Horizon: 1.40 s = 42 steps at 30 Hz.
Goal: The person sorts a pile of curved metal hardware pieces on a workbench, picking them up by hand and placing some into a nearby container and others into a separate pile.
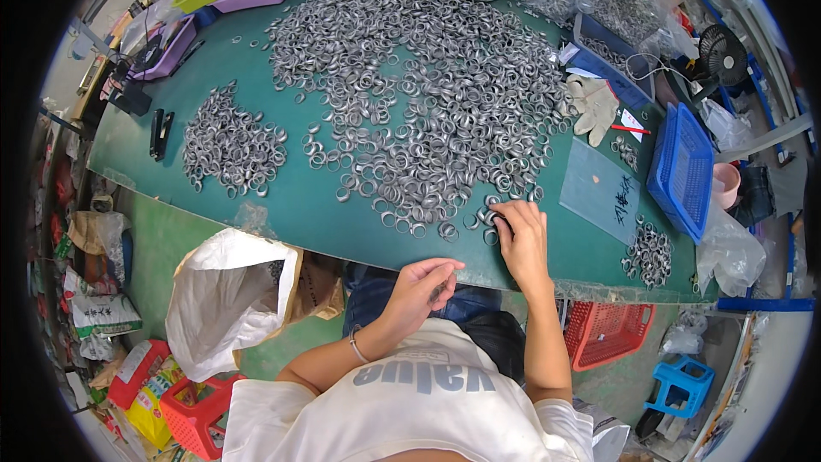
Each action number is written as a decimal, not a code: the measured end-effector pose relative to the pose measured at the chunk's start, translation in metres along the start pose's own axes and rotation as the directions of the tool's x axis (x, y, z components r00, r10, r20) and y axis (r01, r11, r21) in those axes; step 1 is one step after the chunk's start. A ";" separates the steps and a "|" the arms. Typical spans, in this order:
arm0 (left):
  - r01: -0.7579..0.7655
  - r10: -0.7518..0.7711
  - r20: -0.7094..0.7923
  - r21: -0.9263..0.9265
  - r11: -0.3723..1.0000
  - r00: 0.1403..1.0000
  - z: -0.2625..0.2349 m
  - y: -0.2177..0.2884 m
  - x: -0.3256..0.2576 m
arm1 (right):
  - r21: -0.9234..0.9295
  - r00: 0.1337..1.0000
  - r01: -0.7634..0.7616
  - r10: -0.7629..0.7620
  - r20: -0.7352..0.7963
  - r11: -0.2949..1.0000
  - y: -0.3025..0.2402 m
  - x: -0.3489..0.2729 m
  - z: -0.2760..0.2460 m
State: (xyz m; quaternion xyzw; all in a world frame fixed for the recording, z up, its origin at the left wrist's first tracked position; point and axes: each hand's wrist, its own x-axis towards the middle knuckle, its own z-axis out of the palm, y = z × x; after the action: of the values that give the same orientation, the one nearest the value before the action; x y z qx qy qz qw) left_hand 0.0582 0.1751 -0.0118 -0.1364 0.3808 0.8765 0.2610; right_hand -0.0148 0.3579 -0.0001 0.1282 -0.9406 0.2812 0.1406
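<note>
A broad heap of grey metal rings (445, 145) covers the middle of the green table (325, 218). At the heap's near edge, my right hand (523, 244) has its fingertips closed on a ring (494, 203), with a few loose rings beside them. My left hand (419, 293) is held at the table's front edge, in front of my body. Its fingers are curled in, and a few metal rings show partly in the palm; the fingers hide the rest. A smaller pile of rings (231, 144) lies to the left, another (648, 255) at the right.
A white sack (227, 291) hangs open below the table's left front edge. At the right are stacked blue baskets (682, 171), a clear plastic sheet (600, 192), a glove (593, 109) and a red pen (631, 129). Black-handled snips (160, 134) lie left.
</note>
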 end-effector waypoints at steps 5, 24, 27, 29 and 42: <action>0.006 -0.006 0.003 0.026 1.000 1.000 0.004 -0.001 0.000 | 0.010 0.994 -0.059 0.060 -0.097 0.998 0.005 -0.002 0.001; 0.038 -0.039 0.014 0.021 0.999 0.999 0.004 0.004 0.002 | 0.338 0.955 -0.268 0.294 -0.028 0.902 -0.023 -0.012 -0.014; 0.046 -0.041 0.046 -0.096 0.994 0.998 0.010 0.007 0.000 | -0.117 0.968 -0.147 0.118 -0.224 0.982 -0.004 -0.002 0.005; 0.043 -0.037 0.048 -0.140 0.989 0.998 0.011 0.006 -0.001 | -0.186 0.969 -0.147 0.103 -0.225 0.972 -0.002 -0.001 0.010; 0.037 -0.039 0.035 0.071 0.997 0.999 0.008 0.006 0.003 | 0.775 0.888 -0.436 0.357 0.289 0.457 -0.022 -0.016 -0.008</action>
State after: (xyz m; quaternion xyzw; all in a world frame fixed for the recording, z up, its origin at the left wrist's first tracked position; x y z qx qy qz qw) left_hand 0.0522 0.1787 -0.0043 -0.1184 0.4041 0.8597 0.2891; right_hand 0.0090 0.3470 0.0117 -0.0320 -0.7067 0.7053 -0.0454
